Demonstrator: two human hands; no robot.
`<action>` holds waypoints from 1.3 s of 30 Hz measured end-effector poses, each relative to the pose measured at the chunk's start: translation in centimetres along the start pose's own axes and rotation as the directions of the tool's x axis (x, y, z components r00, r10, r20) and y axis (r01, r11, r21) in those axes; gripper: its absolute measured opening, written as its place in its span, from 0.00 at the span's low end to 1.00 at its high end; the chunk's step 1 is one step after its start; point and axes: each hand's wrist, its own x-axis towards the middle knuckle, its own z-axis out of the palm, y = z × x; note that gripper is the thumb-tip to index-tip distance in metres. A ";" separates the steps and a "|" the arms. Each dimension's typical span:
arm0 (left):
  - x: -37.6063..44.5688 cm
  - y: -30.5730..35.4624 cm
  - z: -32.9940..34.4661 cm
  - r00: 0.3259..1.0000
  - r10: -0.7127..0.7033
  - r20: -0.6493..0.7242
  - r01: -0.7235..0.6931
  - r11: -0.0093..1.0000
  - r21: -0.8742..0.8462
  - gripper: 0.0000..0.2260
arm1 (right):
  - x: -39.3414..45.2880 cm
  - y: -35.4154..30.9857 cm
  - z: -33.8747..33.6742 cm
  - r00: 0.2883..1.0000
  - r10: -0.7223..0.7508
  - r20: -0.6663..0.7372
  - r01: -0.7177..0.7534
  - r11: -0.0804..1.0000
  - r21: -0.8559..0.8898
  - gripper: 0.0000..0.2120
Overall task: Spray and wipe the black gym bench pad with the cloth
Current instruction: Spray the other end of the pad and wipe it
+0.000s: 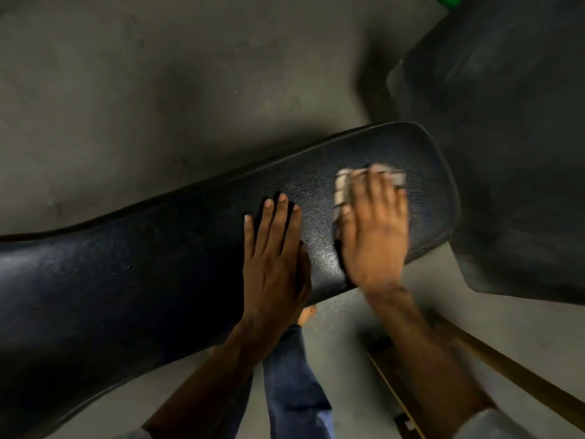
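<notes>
Two bare forearms are reaching down. Left hand (275, 258) is lying flat, fingers released, bracing the black bench pad (126, 280). Right hand (373, 236) is pressing a pale checked cloth (343, 188) against the pad's far end, motion-blurred, likely wiping.
</notes>
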 end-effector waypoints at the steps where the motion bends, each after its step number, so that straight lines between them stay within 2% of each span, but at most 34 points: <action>1: 0.1 0.2 0.1 1.000 -0.002 0.025 0.002 0.999 0.034 0.24 | -1.3 -0.4 0.0 0.993 -0.104 0.064 0.103 0.995 0.008 0.28; 3: 0.2 0.2 0.4 0.998 0.007 0.066 -0.014 0.995 0.095 0.25 | -3.7 0.8 -0.3 0.961 -0.246 0.126 0.244 0.969 0.034 0.28; 4: 0.2 0.0 0.4 0.997 0.018 0.077 -0.026 0.994 0.106 0.25 | -4.5 2.1 -0.6 0.958 -0.260 0.121 0.257 0.966 0.039 0.28; 5: 0.2 -0.2 0.4 0.996 0.029 0.081 -0.037 0.994 0.105 0.25 | -4.7 3.5 -1.0 0.969 -0.226 0.104 0.224 0.974 0.036 0.28; 7: 0.2 -0.5 0.5 0.997 0.039 0.073 -0.046 0.995 0.093 0.26 | -3.3 5.9 -1.3 0.997 -0.069 0.033 0.069 0.998 0.012 0.27; 10: 0.2 -0.2 0.7 0.998 0.037 0.049 -0.042 0.994 0.099 0.26 | 2.3 6.3 -1.4 0.980 0.179 -0.092 -0.178 0.984 0.019 0.27; 12: 0.3 0.1 0.8 0.999 0.027 0.036 -0.031 0.995 0.098 0.27 | 6.0 4.8 -1.1 0.969 0.219 -0.118 -0.218 0.976 0.017 0.28; 14: 0.4 0.2 0.7 1.000 0.014 0.025 -0.016 0.996 0.092 0.27 | 7.7 2.3 -0.4 0.982 0.166 -0.091 -0.166 0.986 0.009 0.28; 18: 0.9 0.1 -0.2 1.000 -0.028 -0.005 0.028 0.988 0.154 0.29 | 4.6 -1.3 -0.1 0.991 -0.132 0.022 0.131 0.991 0.038 0.27; 20: 1.5 -0.4 -0.5 0.998 -0.063 -0.012 0.064 0.982 0.176 0.29 | 2.4 0.1 -0.3 0.963 -0.265 0.055 0.263 0.964 0.042 0.26; 22: 2.1 -0.9 -0.4 0.997 -0.080 -0.007 0.080 0.983 0.164 0.28 | 2.0 2.8 -0.8 0.958 -0.284 0.048 0.283 0.959 0.028 0.26; 24: 2.3 -1.4 -0.3 0.997 -0.076 -0.015 0.077 0.989 0.124 0.27 | 3.4 4.9 -1.0 0.985 -0.170 0.002 0.170 0.985 -0.001 0.27; 27: 2.3 -1.5 -0.4 0.997 -0.060 -0.039 0.063 0.995 0.077 0.26 | 6.6 4.1 -1.0 0.991 0.105 -0.089 -0.104 0.995 0.008 0.26; 29: 2.2 -1.8 -0.7 0.996 -0.058 -0.070 0.061 0.997 0.045 0.26 | 7.8 1.1 -0.4 0.983 0.153 -0.101 -0.153 0.988 0.001 0.27; 31: 1.7 -2.6 -1.4 0.991 -0.083 -0.101 0.089 0.994 0.062 0.26 | 7.1 -2.9 0.3 0.998 0.024 -0.066 -0.025 1.000 -0.003 0.27; 33: 0.8 -4.2 -2.4 0.987 -0.127 -0.098 0.137 0.985 0.102 0.27 | 4.7 -6.8 0.9 0.983 -0.183 -0.008 0.184 0.983 0.022 0.26; 36: -1.0 -7.2 -4.2 0.983 -0.173 -0.055 0.180 0.970 0.164 0.28 | 1.6 -8.1 1.2 0.885 -0.461 0.061 0.457 0.887 0.069 0.25; 38: -1.8 -8.7 -4.9 0.986 -0.165 -0.005 0.163 0.965 0.205 0.28 | 1.3 -6.0 0.8 0.844 -0.530 0.080 0.527 0.848 0.056 0.25; 39: -1.9 -9.1 -5.0 0.989 -0.148 0.009 0.142 0.965 0.221 0.28 | 1.5 -5.0 0.6 0.852 -0.518 0.082 0.516 0.856 0.045 0.25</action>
